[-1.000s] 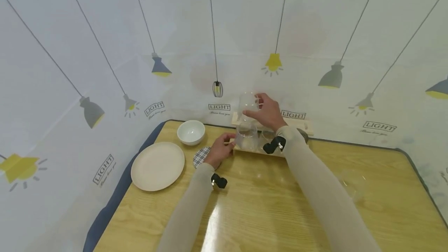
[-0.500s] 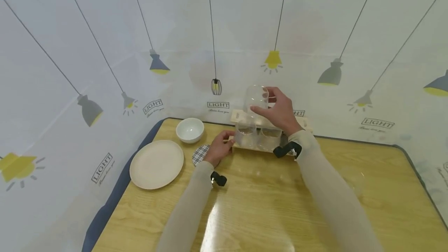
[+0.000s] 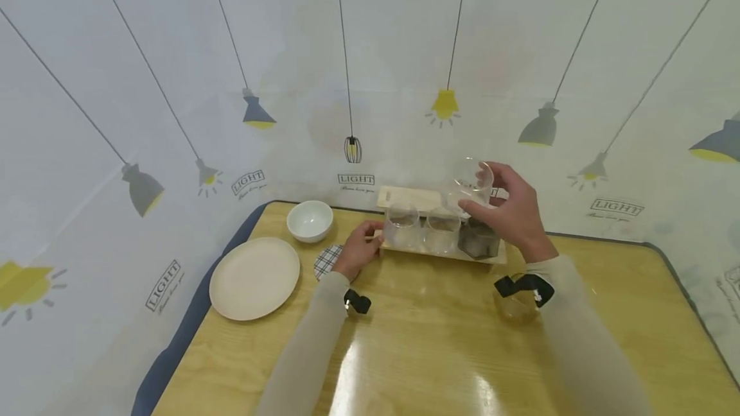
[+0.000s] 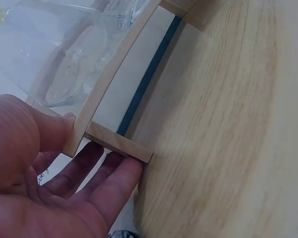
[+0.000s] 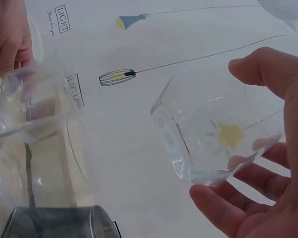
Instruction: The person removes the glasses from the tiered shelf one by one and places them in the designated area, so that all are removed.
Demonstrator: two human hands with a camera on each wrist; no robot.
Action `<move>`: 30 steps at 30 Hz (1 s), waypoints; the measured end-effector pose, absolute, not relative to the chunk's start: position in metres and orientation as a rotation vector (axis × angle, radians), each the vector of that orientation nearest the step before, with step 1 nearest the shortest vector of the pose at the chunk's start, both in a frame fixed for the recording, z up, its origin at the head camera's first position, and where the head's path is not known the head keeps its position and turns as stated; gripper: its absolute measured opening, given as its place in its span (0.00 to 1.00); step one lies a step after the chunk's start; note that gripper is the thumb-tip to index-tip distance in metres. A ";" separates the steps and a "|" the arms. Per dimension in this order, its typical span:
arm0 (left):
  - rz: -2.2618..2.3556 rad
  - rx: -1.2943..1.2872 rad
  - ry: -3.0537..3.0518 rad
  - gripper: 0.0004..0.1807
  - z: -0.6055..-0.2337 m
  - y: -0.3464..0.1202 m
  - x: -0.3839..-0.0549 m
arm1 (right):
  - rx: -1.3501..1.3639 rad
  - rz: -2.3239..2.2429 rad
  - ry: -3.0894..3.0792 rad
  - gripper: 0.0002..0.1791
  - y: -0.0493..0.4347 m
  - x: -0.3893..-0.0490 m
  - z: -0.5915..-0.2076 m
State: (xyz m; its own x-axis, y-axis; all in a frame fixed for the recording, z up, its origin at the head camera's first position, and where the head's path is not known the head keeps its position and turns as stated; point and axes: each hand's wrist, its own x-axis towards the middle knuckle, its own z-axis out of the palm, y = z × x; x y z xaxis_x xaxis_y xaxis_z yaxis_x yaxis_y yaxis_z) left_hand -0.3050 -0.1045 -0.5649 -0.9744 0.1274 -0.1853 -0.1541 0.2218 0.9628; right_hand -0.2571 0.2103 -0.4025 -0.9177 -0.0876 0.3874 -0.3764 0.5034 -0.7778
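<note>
My right hand holds a clear drinking glass in the air over the right part of a small two-tier wooden rack. In the right wrist view, thumb and fingers lie on opposite sides of this faceted glass. My left hand grips the rack's left end, thumb at the upright and fingers under the end piece. On the lower tier stand two clear glasses, a left one and a middle one, beside a dark grey glass at the right.
A white bowl and a cream plate stand left of the rack. Partly under my left hand lies a checked coaster. An amber-tinted glass shows on the table beneath my right wrist. A printed wall covering rises behind the table.
My right hand has carried the clear glass rightward, from over the rack's left part to its right part. The dark glass has come into fuller view. My left hand stays at the rack's end.
</note>
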 end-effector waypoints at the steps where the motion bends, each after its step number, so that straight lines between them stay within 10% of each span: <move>1: 1.838 -0.020 2.262 0.16 -0.565 -0.104 -0.304 | 0.393 1.371 -2.444 0.42 0.216 -0.252 -0.404; 30: 1.688 -0.021 2.414 0.17 -0.561 -0.102 -0.298 | -0.072 1.200 -2.455 0.41 0.396 -0.121 -0.466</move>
